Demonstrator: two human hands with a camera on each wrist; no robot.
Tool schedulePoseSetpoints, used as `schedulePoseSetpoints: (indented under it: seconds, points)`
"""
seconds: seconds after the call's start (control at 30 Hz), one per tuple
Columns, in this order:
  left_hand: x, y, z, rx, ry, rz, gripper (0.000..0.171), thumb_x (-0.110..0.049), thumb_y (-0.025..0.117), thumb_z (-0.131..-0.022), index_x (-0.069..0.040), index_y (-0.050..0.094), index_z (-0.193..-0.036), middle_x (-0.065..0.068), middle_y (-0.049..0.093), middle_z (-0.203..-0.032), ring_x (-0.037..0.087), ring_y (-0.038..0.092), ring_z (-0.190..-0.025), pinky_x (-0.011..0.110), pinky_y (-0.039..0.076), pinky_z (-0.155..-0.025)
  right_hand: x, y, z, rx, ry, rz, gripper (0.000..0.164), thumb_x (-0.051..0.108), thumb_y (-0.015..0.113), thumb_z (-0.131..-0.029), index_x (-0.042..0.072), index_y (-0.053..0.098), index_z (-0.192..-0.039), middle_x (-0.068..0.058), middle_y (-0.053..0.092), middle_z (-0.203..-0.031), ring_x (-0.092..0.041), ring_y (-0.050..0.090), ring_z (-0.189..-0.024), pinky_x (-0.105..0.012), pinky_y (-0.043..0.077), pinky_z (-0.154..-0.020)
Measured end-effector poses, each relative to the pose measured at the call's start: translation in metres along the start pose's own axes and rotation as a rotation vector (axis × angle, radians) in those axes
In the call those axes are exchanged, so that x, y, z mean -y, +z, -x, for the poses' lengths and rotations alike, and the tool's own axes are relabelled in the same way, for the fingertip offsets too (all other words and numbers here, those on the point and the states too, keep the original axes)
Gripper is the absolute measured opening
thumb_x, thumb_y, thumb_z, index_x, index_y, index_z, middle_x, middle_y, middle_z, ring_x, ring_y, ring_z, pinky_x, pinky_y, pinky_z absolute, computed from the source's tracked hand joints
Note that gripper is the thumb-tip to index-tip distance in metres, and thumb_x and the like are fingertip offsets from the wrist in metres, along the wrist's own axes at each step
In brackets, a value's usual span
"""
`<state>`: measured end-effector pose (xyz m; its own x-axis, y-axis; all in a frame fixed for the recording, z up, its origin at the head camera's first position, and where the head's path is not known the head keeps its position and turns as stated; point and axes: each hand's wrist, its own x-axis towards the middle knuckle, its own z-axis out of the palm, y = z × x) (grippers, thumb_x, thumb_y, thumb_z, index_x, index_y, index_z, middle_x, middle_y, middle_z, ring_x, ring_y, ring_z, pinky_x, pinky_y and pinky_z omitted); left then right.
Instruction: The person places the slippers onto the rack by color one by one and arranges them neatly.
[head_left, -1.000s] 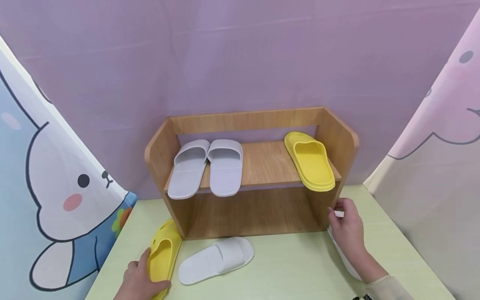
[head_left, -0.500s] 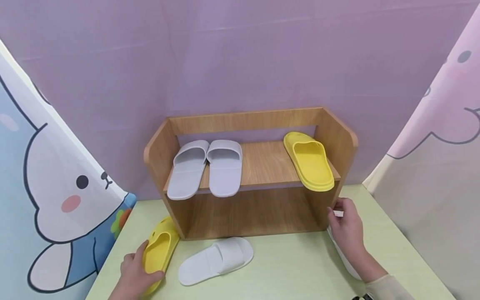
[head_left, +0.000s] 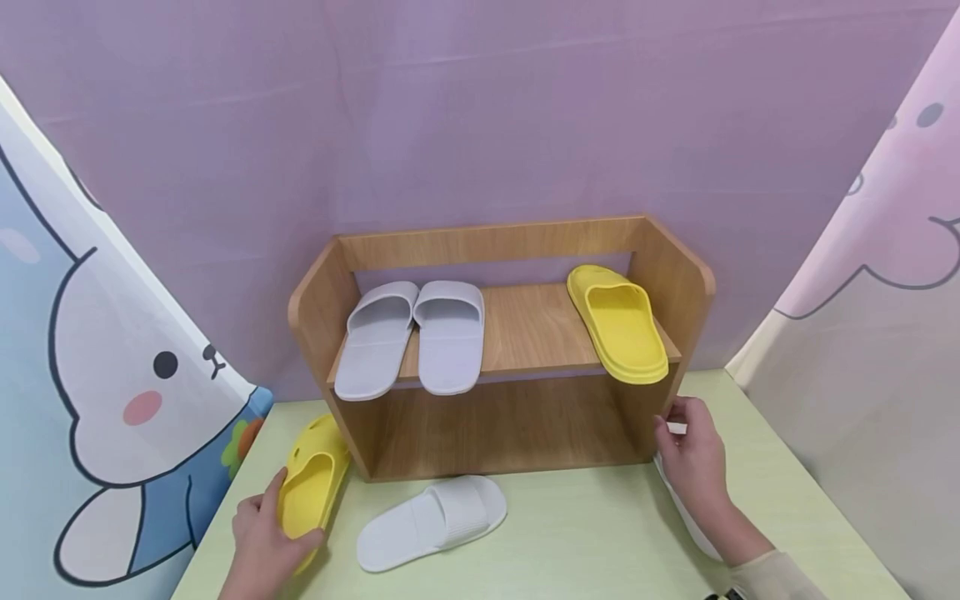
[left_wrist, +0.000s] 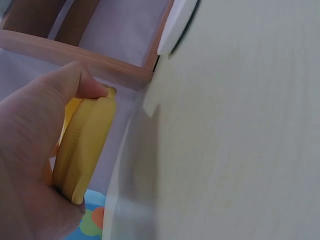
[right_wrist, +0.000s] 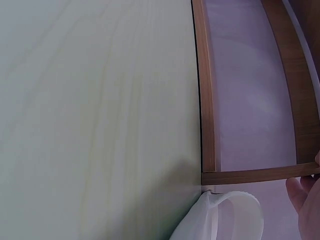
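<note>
My left hand (head_left: pixel 262 537) grips a yellow clog (head_left: pixel 309 492) by its sides, beside the rack's left end. The left wrist view shows this clog (left_wrist: pixel 87 145) edge-on, with a gap between it and the table and a shadow below. At the other end my right hand (head_left: pixel 697 462) holds the front edge of the wooden shoe rack's (head_left: pixel 495 425) right side panel; in the right wrist view fingertips (right_wrist: pixel 295 192) lie against the panel. Partly hidden under that forearm is a white slipper (head_left: pixel 703 540). Its twin, another white slipper (head_left: pixel 431 525), lies before the rack.
On the upper shelf (head_left: pixel 532 325), two grey slippers (head_left: pixel 452 342) stand at the left and one yellow clog (head_left: pixel 621 329) at the right. The rack stands on a pale green table (head_left: pixel 570 542). A purple cloth (head_left: pixel 480 117) hangs behind, with cartoon cloths at both sides.
The yellow clog in my left hand has moved left and slightly away from me along the rack's left end. My right hand has stayed at the right panel.
</note>
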<state>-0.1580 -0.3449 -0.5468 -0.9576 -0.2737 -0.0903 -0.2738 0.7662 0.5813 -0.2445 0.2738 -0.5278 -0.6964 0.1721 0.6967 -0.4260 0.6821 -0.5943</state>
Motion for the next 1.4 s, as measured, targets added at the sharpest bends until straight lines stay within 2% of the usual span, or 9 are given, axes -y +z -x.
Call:
schedulePoseSetpoints:
  seconds: [0.17, 0.37, 0.53, 0.73, 0.87, 1.4]
  points:
    - [-0.006, -0.006, 0.003, -0.063, 0.037, 0.015, 0.129, -0.033, 0.092, -0.079, -0.002, 0.012, -0.175, 0.039, 0.025, -0.143, 0.055, 0.027, -0.132, 0.069, 0.045, -0.105, 0.001, 0.0, 0.001, 0.004, 0.003, -0.001, 0.033, -0.017, 0.073, -0.092, -0.007, 0.06, -0.12, -0.015, 0.068, -0.105, -0.028, 0.068, -0.094, 0.001, 0.049, -0.078]
    - [-0.019, -0.014, 0.005, -0.112, 0.022, 0.039, 0.133, -0.032, 0.093, -0.079, -0.007, 0.008, -0.177, 0.038, 0.023, -0.147, 0.053, 0.024, -0.135, 0.069, 0.046, -0.102, 0.001, 0.0, 0.0, 0.002, 0.003, -0.005, 0.033, -0.017, 0.073, -0.092, -0.007, 0.059, -0.12, -0.015, 0.068, -0.105, -0.028, 0.068, -0.094, 0.001, 0.049, -0.078]
    - [-0.032, -0.021, 0.011, -0.183, -0.012, 0.084, 0.132, -0.027, 0.095, -0.077, -0.012, 0.01, -0.178, 0.037, 0.021, -0.152, 0.054, 0.02, -0.139, 0.072, 0.045, -0.102, 0.001, 0.0, 0.0, -0.001, 0.001, -0.003, 0.033, -0.017, 0.073, -0.092, -0.007, 0.059, -0.12, -0.014, 0.068, -0.105, -0.022, 0.066, -0.094, 0.0, 0.049, -0.077]
    - [-0.043, -0.029, 0.016, -0.253, -0.023, 0.13, 0.134, -0.022, 0.095, -0.076, -0.016, 0.009, -0.179, 0.036, 0.018, -0.156, 0.054, 0.018, -0.141, 0.077, 0.043, -0.103, 0.001, 0.0, 0.0, -0.008, 0.0, -0.006, 0.033, -0.017, 0.073, -0.092, -0.007, 0.06, -0.12, -0.014, 0.068, -0.105, -0.013, 0.065, -0.095, 0.0, 0.05, -0.077]
    - [-0.049, -0.033, 0.018, -0.295, -0.019, 0.15, 0.134, -0.02, 0.094, -0.075, -0.02, 0.009, -0.179, 0.033, 0.018, -0.158, 0.052, 0.019, -0.142, 0.072, 0.043, -0.102, 0.0, 0.0, 0.0, -0.01, 0.004, -0.011, 0.033, -0.017, 0.073, -0.092, -0.007, 0.06, -0.12, -0.014, 0.069, -0.104, -0.006, 0.062, -0.096, 0.0, 0.05, -0.077]
    - [-0.078, -0.047, 0.029, -0.392, -0.021, 0.164, 0.131, -0.015, 0.092, -0.079, -0.024, 0.009, -0.18, 0.03, 0.019, -0.159, 0.05, 0.021, -0.142, 0.072, 0.045, -0.103, 0.001, -0.001, 0.001, -0.004, 0.003, -0.008, 0.033, -0.017, 0.073, -0.092, -0.007, 0.06, -0.12, -0.013, 0.069, -0.105, -0.005, 0.062, -0.096, -0.001, 0.05, -0.077]
